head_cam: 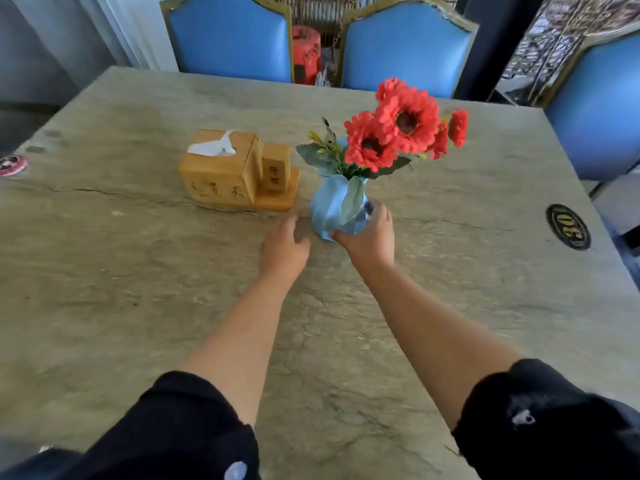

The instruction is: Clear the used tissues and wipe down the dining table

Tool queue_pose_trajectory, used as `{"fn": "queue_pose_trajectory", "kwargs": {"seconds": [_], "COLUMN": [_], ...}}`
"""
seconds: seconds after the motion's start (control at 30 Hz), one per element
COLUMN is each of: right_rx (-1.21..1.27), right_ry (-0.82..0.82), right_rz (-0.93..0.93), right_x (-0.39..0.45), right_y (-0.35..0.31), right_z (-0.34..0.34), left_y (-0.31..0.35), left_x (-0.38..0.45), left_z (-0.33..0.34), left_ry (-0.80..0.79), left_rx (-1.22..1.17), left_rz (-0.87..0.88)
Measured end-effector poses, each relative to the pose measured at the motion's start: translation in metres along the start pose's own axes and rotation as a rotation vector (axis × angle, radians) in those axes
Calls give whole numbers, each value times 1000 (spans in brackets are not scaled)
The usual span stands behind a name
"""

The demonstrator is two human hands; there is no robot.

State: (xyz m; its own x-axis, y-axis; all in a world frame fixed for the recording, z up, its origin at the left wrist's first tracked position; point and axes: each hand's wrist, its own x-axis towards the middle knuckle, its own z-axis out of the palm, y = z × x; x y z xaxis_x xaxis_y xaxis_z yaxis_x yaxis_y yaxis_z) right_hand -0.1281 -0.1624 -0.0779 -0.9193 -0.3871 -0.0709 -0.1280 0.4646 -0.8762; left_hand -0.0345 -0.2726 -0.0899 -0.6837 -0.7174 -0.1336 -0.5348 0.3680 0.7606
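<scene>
Two hands: both are out over the dining table (450, 306), close to the blue vase (330, 206).
Right hand (369, 237): I have its fingers wrapped around the vase's lower body, likely to shift it off the patch to be wiped.
Left hand (284, 244): just left of the vase, fingers loose and spread, grasping nothing; I think it is there to steady.
Used tissues: I see none lying anywhere around the vase; no cloth either.
Obstacles: wooden tissue box (221, 168), left of the vase and standing just apart from it.
Overhead: red flowers (398, 133) lean right, so I would lift gently.
</scene>
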Motion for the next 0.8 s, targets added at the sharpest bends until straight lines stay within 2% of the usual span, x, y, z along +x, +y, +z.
{"fn": "queue_pose_trajectory", "kwargs": {"seconds": [0.13,0.23,0.4,0.8], "right_rx": [-10,-23,-16,38], "right_ry": [15,35,45,69], "right_rz": [15,16,5,-8], "right_x": [10,16,26,50], "right_y": [0,1,-2,-14], "right_z": [10,13,22,47], "left_y": [-34,-41,-43,-43], "left_x": [4,-3,-4,-6], "left_z": [10,22,27,30], "left_ry": [-20,17,90,125], "left_rx": [426,580,626,670], "left_rz": [87,142,141,162]}}
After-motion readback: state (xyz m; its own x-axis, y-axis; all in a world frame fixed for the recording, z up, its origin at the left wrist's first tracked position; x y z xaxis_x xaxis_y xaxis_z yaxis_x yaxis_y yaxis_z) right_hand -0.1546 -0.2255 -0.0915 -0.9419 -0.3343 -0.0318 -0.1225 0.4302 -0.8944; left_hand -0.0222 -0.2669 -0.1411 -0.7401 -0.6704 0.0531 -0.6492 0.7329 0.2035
